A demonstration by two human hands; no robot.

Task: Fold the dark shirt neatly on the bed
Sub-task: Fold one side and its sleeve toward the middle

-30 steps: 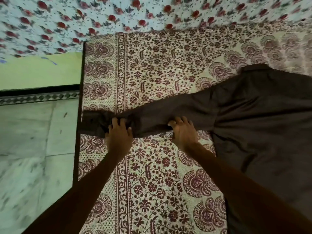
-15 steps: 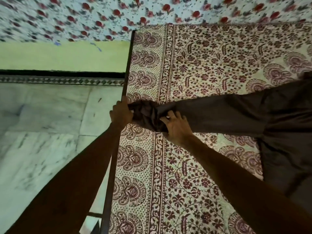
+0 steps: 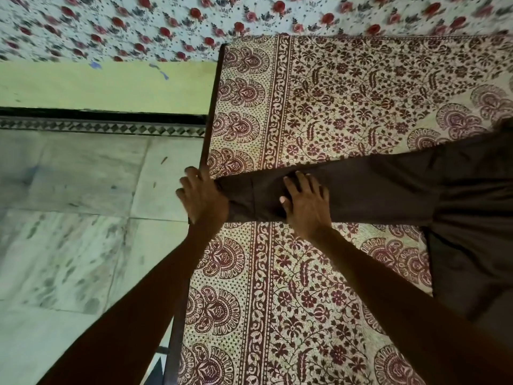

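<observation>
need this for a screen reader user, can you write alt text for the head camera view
A person's two bare hands stretch a dark shirt's sleeve flat across a patterned bedspread: the left hand holds the cuff at the bed's edge, the right hand presses the sleeve. A marble floor lies left.

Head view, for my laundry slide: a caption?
Left hand grips the dark shirt sleeve's cuff at the bed edge; right hand presses it flat.
</observation>
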